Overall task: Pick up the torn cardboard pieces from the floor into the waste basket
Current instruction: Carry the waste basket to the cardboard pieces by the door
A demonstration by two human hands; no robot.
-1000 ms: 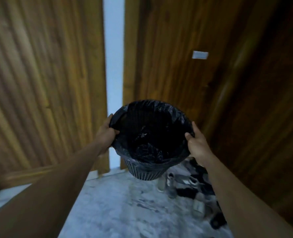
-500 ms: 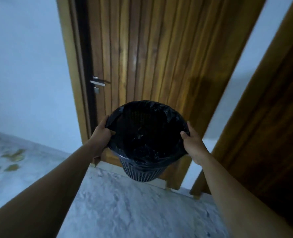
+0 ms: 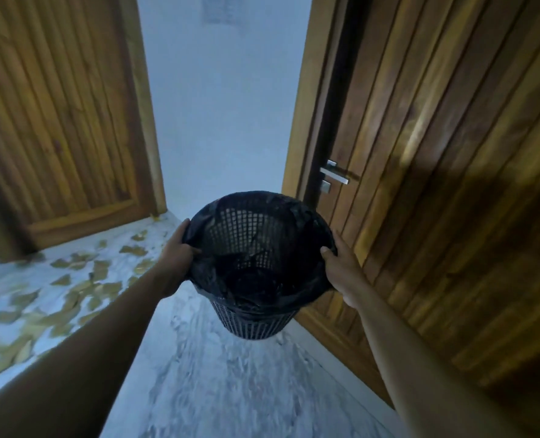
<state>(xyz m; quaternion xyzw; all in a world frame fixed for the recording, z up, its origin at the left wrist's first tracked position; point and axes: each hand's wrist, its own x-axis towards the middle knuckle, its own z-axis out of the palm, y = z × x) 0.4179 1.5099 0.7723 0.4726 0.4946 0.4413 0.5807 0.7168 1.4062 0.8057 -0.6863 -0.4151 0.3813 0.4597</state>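
I hold a black mesh waste basket lined with a black plastic bag in the air in front of me, its mouth tilted toward me. My left hand grips its left rim and my right hand grips its right rim. Several torn brown cardboard pieces lie scattered over the pale marble floor to the left, partly hidden behind my left forearm. The basket's inside looks dark; I cannot tell what is in it.
A wooden door stands at the left behind the cardboard. Another wooden door with a metal handle runs along the right. Between them is a white wall. Marble floor stretches below the basket.
My view has swung left while I carry the basket. The door with the handle has shifted from left to right, and the scattered cardboard pieces have come into fuller view at the left.
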